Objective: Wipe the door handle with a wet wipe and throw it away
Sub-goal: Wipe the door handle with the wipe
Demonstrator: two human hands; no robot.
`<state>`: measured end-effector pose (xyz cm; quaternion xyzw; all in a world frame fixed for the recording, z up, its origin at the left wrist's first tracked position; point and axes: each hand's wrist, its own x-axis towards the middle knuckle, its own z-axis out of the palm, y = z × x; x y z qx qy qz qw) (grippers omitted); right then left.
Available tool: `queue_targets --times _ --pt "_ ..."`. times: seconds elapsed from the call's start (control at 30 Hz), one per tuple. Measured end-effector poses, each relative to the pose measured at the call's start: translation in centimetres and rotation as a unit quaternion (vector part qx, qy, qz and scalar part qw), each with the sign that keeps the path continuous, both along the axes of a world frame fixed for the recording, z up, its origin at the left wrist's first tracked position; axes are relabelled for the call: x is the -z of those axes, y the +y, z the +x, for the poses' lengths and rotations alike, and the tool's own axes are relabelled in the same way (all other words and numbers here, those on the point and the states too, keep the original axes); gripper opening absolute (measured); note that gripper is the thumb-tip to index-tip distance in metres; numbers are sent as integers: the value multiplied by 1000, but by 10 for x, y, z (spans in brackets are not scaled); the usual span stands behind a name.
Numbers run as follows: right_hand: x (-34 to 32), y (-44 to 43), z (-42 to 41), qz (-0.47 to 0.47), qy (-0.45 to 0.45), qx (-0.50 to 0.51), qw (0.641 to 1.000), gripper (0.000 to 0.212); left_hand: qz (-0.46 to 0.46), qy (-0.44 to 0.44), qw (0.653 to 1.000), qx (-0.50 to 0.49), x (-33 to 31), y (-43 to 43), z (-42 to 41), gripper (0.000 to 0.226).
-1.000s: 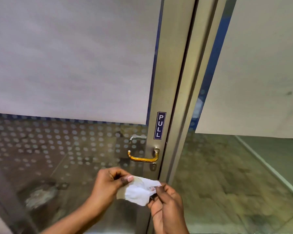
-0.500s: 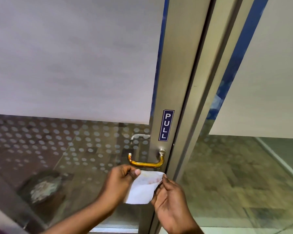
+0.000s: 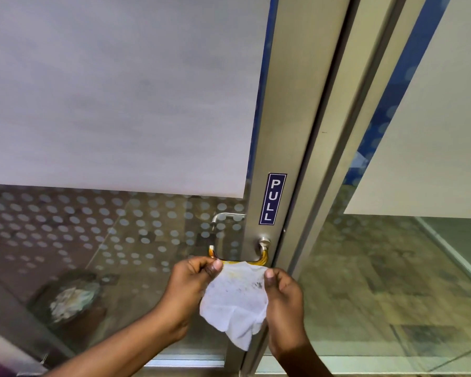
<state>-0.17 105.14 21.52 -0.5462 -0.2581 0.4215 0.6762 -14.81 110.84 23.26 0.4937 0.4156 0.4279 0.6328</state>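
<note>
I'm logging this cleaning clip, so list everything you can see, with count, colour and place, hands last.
door handle: one, gold-toned lever, on the metal door frame, just above the wipe
wet wipe: one, white with dark smudges, spread between both hands below the handle
PULL sign: one, dark blue with white letters, on the frame above the handle
door frame: one, brushed silver, upright in the middle
second handle: one, silver, seen through the glass on the far side
frosted panels: two, pale grey, upper glass left and right
dotted glass: one band, translucent dots, lower left
left hand: one, grip on the wipe's top left corner
right hand: one, grip on the wipe's right edge
</note>
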Motion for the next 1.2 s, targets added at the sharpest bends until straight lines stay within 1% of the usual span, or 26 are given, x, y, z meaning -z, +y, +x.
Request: queue_targets --times 0.1,0.2,0.23,0.27,0.33,0.37,0.4,0.43,0.5,0.53,0.57,0.6,0.67,0.7,0.77,0.83,0.87,0.9,0.97,1.03,1.1,1.2 --pt "-4 -2 13 -14 113 -108 988 28 51 78 996 13 2 5 -1 29" --pt "-4 -5 15 -59 221 -191 955 50 125 145 981 24 5 10 1 29" --pt "-4 -7 15 -60 239 -214 945 57 139 154 978 26 7 12 2 30" --pt "-4 -8 15 -58 238 -241 939 62 147 159 976 26 8 13 2 30" --pt "-6 -11 21 -44 194 -306 931 58 169 159 972 23 11 14 1 23" --pt "-7 -11 27 -30 167 -326 930 55 181 155 971 18 11 14 0 17" --pt "-6 -10 35 -13 144 -324 935 51 191 153 969 14 12 15 -3 12" --pt "-6 -9 42 -1 125 -300 946 44 205 162 965 11 13 15 -7 18" --pt "-7 -4 57 20 59 -211 975 17 253 216 943 10 17 16 -19 44" --pt "-7 0 65 29 -1 -155 987 17 291 259 921 10 18 17 -24 54" --pt "-7 6 72 32 -77 -98 992 25 328 304 894 11 19 18 -28 62" --pt "-7 12 80 33 -150 -42 987 27 362 351 864 11 21 20 -31 69" --pt "-8 26 91 27 -245 33 969 23 411 438 799 12 26 25 -32 78" --pt "-8 32 94 27 -288 41 956 21 430 474 768 12 31 29 -31 82" --pt "-6 43 96 62 -369 -15 927 24 466 524 713 21 42 39 -29 92" --pt "-1 48 92 119 -401 -109 902 41 509 549 663 24 53 52 -29 104" --pt "4 51 91 135 -433 -137 881 50 531 549 645 26 59 60 -29 107" --pt "10 55 91 145 -480 -146 853 53 550 548 630 29 65 66 -29 107" --pt "24 63 93 159 -587 -154 779 47 577 547 606 31 77 78 -29 105" --pt "33 69 95 167 -657 -151 720 37 590 550 590 27 84 88 -29 104" --pt "34 74 95 159 -716 -120 669 31 595 554 581 20 88 95 -29 105" --pt "32 78 94 128 -797 -101 581 33 592 561 578 12 89 101 -29 109"
